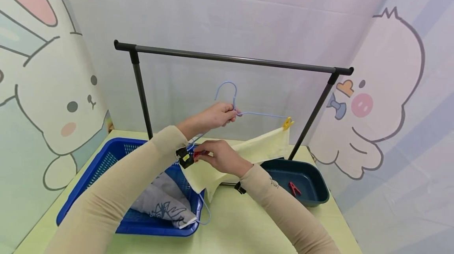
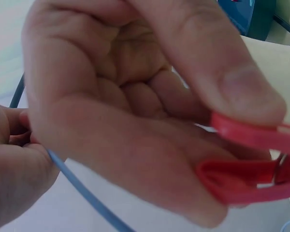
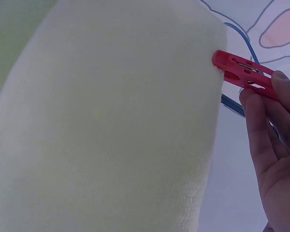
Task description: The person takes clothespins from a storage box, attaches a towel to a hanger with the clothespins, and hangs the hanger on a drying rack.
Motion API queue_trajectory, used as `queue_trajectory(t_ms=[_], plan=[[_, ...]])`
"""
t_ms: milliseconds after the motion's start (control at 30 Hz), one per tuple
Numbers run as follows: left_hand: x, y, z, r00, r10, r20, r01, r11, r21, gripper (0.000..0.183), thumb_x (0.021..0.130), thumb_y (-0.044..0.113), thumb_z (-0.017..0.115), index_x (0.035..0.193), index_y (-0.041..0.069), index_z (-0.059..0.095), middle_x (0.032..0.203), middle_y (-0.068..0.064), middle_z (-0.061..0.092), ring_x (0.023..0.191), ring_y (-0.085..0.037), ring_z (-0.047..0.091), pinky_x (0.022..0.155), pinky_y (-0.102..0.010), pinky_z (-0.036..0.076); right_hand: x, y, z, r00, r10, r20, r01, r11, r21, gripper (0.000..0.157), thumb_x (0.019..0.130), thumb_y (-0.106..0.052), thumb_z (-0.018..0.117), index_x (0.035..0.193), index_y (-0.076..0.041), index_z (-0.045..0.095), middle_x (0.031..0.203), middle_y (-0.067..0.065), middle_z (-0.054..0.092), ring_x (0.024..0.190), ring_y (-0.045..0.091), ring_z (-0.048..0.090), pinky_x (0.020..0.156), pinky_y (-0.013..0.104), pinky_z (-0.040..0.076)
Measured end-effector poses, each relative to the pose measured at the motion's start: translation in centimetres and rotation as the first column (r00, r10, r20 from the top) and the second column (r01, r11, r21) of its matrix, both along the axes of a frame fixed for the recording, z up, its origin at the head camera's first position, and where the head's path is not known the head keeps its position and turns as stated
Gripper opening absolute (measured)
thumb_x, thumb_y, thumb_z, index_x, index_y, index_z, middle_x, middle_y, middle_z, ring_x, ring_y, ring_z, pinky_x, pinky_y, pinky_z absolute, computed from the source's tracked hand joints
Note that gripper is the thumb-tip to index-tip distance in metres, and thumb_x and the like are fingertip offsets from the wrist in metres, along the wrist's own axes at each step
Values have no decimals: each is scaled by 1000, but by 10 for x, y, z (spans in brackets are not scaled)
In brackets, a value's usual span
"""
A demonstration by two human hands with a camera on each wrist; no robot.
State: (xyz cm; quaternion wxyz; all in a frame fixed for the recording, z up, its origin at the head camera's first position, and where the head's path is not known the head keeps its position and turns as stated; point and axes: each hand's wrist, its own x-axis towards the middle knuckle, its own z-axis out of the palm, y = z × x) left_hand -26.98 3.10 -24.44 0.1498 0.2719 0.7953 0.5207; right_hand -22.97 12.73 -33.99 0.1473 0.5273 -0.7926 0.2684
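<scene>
Leftmost, we have a blue basket [image 1: 149, 229] with a gray cloth [image 1: 164, 201] inside. Next, a red clothespin [image 3: 234, 67] at the pale yellow cloth's [image 1: 259, 143] left edge; in the right wrist view its long axis slants, gripping end left and slightly up, handles right and down. Right hand [image 1: 225, 158] pinches those handles, thumb against fingers. Just above, left hand [image 1: 220, 114] curls closed around the blue hanger [image 1: 262, 114] below its hook. We log the hanger as hook up, hook tip to the left, long axis left-right. Cloth runs lower left to upper right, a yellow clothespin [image 1: 287, 123] at its upper right corner. Rightmost, a dark tub [image 1: 324, 191] holds another red clothespin [image 1: 294, 188].
</scene>
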Motion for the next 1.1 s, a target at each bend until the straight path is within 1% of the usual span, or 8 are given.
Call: queue_trajectory(t_ms=[100, 233, 300, 467, 600, 833, 1000, 1100], plan=[[0, 0, -1, 1000, -1, 14, 1, 1000, 12, 27, 96, 17, 35, 83, 2, 52, 81, -8, 50, 49, -15, 27, 53, -25, 28, 0, 0, 0, 1000, -6, -9, 6, 1000, 4, 17, 81, -10, 63, 99, -11, 64, 92, -4, 63, 81, -1, 56, 72, 14, 41], [-1, 1, 0, 1000, 1, 8, -1, 1000, 26, 27, 96, 16, 34, 80, 1, 50, 92, -7, 53, 49, -15, 25, 52, -25, 27, -1, 0, 2, 1000, -1, -27, 1, 1000, 17, 18, 82, -11, 63, 99, -10, 64, 92, -4, 62, 80, -1, 56, 71, 15, 41], [0, 1, 0, 1000, -1, 7, 1, 1000, 26, 27, 96, 16, 34, 80, 1, 50, 89, -8, 52, 48, -15, 25, 52, -25, 27, -1, 0, 3, 1000, 3, -28, -2, 1000, 22, 18, 82, -11, 62, 100, -10, 64, 92, -4, 62, 79, -1, 56, 71, 15, 42], [0, 2, 1, 1000, -14, 23, 13, 1000, 26, 27, 96, 17, 34, 84, 1, 52, 76, -7, 46, 48, -14, 26, 52, -24, 27, 0, -1, 5, 1000, 3, -12, -3, 1000, 30, 18, 82, -11, 62, 100, -9, 64, 91, -3, 62, 79, -1, 56, 71, 14, 42], [1, 2, 1, 1000, -9, 29, 8, 999, 36, 26, 96, 17, 34, 88, 1, 53, 72, -6, 44, 49, -14, 26, 51, -24, 26, 0, -1, 5, 1000, -3, -4, 4, 999, 35, 18, 82, -11, 62, 100, -9, 64, 91, -3, 62, 79, -1, 56, 71, 14, 41], [0, 1, 1, 1000, -18, 22, 17, 999, 39, 26, 96, 16, 35, 82, 0, 50, 80, -9, 48, 48, -14, 25, 51, -25, 26, -1, -1, 3, 1000, 21, 11, -22, 999, 35, 15, 82, -10, 62, 97, -11, 64, 89, -6, 62, 78, -4, 55, 70, 14, 42], [1, 1, 1, 1000, -18, 23, 17, 999, 37, 27, 96, 16, 34, 80, 0, 50, 89, -9, 52, 49, -14, 26, 51, -25, 26, 0, -2, 1, 999, 41, 13, -41, 999, 21, 15, 80, -7, 63, 95, -11, 65, 87, -5, 63, 77, -3, 55, 68, 17, 43], [2, 2, 1, 1000, -15, 23, 14, 999, 34, 27, 96, 16, 34, 81, 0, 50, 89, -9, 52, 49, -14, 26, 51, -25, 26, 0, -1, 0, 999, 43, 3, -43, 999, 26, 15, 80, -8, 63, 96, -11, 64, 87, -4, 63, 78, -2, 56, 69, 17, 43]])
